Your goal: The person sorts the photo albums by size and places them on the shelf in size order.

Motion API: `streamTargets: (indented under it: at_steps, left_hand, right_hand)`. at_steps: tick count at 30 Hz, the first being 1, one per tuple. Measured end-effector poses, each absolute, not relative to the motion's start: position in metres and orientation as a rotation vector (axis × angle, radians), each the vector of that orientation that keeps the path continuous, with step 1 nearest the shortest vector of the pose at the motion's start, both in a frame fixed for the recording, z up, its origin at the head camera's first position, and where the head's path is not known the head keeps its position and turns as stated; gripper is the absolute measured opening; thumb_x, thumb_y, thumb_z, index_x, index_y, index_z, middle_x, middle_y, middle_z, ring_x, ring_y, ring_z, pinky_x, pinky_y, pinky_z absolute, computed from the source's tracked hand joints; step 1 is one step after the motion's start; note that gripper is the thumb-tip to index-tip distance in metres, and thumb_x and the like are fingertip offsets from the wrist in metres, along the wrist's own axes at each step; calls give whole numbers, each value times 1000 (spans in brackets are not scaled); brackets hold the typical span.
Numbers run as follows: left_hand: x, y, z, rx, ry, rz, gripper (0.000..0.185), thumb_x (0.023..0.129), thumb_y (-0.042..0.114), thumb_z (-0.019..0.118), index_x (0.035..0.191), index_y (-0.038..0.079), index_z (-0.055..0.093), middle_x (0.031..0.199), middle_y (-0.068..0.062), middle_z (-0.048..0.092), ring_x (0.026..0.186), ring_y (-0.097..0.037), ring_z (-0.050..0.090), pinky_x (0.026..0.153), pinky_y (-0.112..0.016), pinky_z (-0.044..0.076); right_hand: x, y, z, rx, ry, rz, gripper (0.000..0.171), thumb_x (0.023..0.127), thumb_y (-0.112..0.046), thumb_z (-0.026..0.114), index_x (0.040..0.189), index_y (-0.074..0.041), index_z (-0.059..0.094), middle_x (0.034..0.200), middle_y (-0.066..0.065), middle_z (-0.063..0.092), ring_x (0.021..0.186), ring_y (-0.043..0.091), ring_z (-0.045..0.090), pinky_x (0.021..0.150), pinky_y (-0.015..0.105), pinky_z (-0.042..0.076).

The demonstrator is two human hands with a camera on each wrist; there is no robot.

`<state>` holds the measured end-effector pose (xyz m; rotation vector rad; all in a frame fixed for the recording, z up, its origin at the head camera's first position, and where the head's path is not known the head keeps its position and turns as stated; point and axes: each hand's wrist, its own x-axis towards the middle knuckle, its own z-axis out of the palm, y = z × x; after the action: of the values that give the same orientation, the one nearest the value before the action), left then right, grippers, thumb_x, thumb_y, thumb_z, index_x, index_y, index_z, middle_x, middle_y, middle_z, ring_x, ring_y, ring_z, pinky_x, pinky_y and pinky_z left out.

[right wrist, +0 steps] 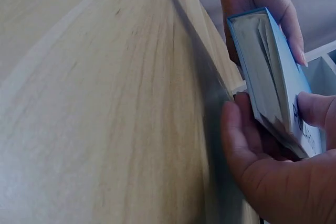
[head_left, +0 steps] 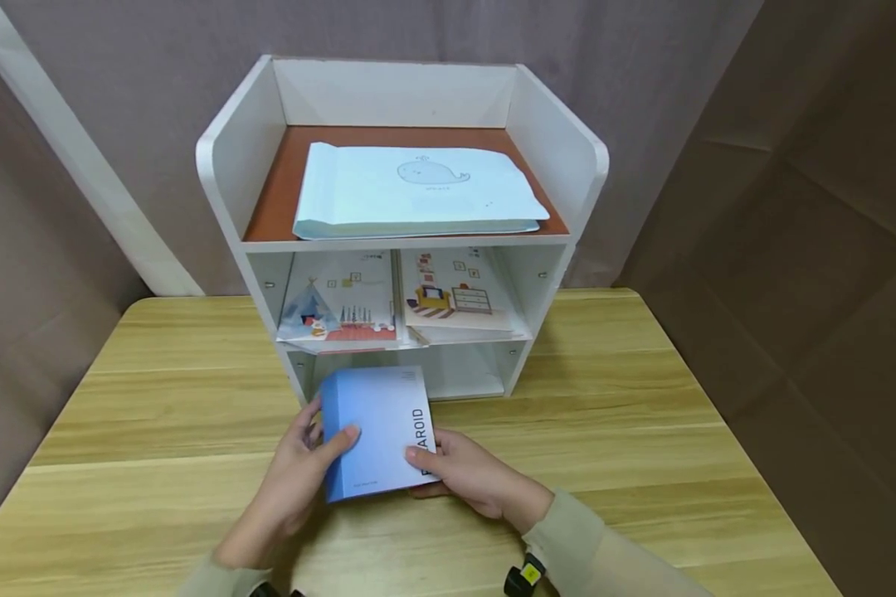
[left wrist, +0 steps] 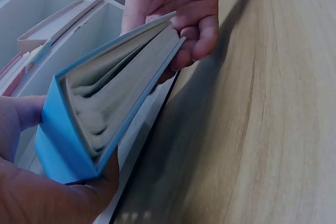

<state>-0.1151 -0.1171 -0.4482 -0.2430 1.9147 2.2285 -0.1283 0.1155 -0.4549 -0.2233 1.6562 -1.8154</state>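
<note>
Both hands hold a blue book (head_left: 377, 427) with "AROID" lettering just above the wooden table (head_left: 605, 431), in front of the white shelf unit (head_left: 560, 157). My left hand (head_left: 321, 439) grips the book's left edge, thumb on the cover. My right hand (head_left: 421, 473) grips the right edge, thumb on top and fingers underneath. In the left wrist view the book (left wrist: 105, 103) shows its page edges, slightly fanned, between my left hand (left wrist: 31, 182) and my right hand (left wrist: 178, 9). In the right wrist view my right hand (right wrist: 262, 156) cradles the book (right wrist: 268, 66).
The shelf unit's top tier carries a pale blue pad with a whale drawing (head_left: 418, 186). Two picture books (head_left: 343, 303) (head_left: 455, 290) lie on the middle shelf. The bottom compartment (head_left: 463, 373) looks open behind the book. Brown curtains surround the table.
</note>
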Motion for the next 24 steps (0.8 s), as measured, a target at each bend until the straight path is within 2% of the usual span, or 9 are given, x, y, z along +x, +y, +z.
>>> streamTargets:
  at_steps: [7,13,16,24]
  left_hand:
    - [-118,-116,-447,-224,1894,2199,88,89,25,72,153,11,14,139,-22,46,108,-31,60,83,-43,55]
    - [-119,-112,-450,-236,1919,2174,70,89,15,70,144,5,28,124,-21,55,99,-26,62,81,-37,55]
    - [-119,-109,-454,-254,1929,2164,70,90,14,69,144,2,27,123,-21,55,99,-24,62,83,-33,54]
    - [-120,-108,-459,-239,1882,2201,69,91,13,69,144,-1,26,120,-24,53,99,-28,62,85,-42,54]
  right_hand:
    - [-128,115,-458,-226,1734,-1864,38,101,-18,51,133,3,49,119,16,65,103,28,65,85,43,54]
    - [-132,115,-459,-175,1835,-1845,41,100,-23,53,133,1,50,110,14,68,94,26,68,80,39,56]
    - [-136,113,-460,-155,1865,-1862,41,100,-24,53,133,0,51,110,14,67,93,25,67,80,39,57]
    - [-146,110,-462,-97,1902,-1869,41,100,-25,54,132,0,51,109,12,67,91,25,67,79,38,57]
